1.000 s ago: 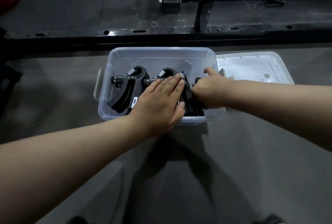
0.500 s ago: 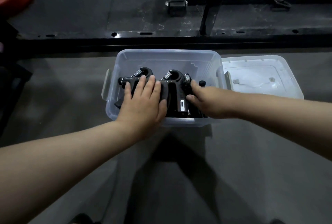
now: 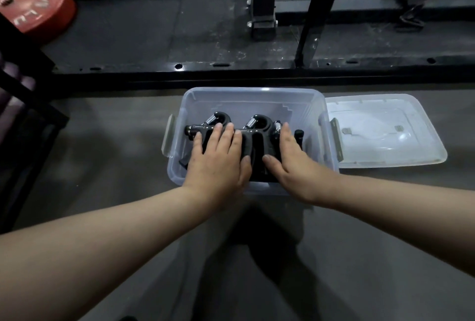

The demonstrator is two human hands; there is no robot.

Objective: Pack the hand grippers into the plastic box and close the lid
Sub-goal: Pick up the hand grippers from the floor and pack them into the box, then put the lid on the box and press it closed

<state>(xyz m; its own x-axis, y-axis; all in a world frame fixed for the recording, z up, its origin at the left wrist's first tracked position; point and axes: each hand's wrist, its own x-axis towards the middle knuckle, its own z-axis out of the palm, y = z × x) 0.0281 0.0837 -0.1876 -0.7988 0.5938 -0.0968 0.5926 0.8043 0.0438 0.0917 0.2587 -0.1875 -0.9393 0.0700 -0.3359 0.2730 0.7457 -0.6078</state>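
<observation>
Hands lie flat in the clear plastic box (image 3: pixel 257 99), which sits on the grey floor (image 3: pixel 108 156) straight ahead of you. Your left hand (image 3: pixel 218 161) presses down on the hand grippers (image 3: pixel 254 140) at the left of the pile, fingers straight and spread, thumb pointing toward the middle. Your right hand (image 3: pixel 288 163) rests on the grippers at the right, fingers straight and close together, thumb stretched toward the left hand. Neither grip is closed round anything; both palms just bear on the black handles.

The grippers fill the near half of the box, their coiled silver springs and curved black tops pointing toward the far wall. One black handle pokes out at the lower left, against the box's left wall.

The lid (image 3: pixel 385 130) lies on the floor just beside the box on its right, touching or nearly touching the right latch (image 3: pixel 336 140); the box is still uncovered. A second latch (image 3: pixel 167 138) stands out on the left wall.

Beyond the box runs a black steel frame rail (image 3: pixel 231 73) with uprights rising from it. A red weight plate (image 3: pixel 33 1) lies at the far left on the dark rubber matting.
</observation>
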